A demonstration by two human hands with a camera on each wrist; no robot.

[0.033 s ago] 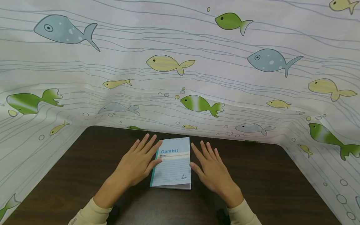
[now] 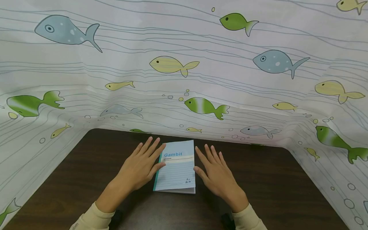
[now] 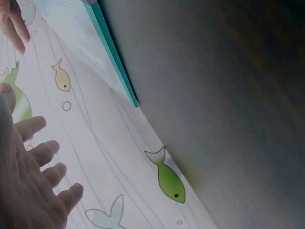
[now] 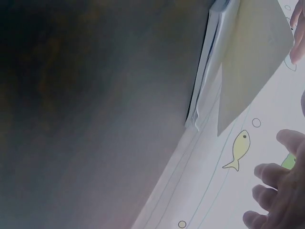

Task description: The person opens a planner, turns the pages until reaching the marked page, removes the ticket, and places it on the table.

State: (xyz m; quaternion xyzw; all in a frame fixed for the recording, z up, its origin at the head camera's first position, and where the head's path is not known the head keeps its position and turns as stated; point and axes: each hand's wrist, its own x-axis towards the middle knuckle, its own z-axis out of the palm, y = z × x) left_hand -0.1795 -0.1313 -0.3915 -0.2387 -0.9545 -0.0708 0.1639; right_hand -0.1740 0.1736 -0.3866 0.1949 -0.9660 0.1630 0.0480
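Observation:
A light-blue notebook (image 2: pixel 176 172) with a teal spine and the word "Gambit" lies on the dark table. My left hand (image 2: pixel 139 167) is spread at its left side, with the thumb and index finger overlapping the notebook's left part in the head view. On the other side my right hand (image 2: pixel 219 175) has its fingers spread by the notebook's right edge. Both wrist views show the left hand (image 3: pixel 35 171) and the right hand (image 4: pixel 281 186) raised above the table, holding nothing. In the right wrist view the notebook's cover (image 4: pixel 255 52) stands lifted from its pages (image 4: pixel 212 62).
The dark wooden table (image 2: pixel 276 185) spreads to both sides of the notebook. A white sheet (image 2: pixel 123 73) printed with fish and wavy lines rises behind the table and along its left and right sides.

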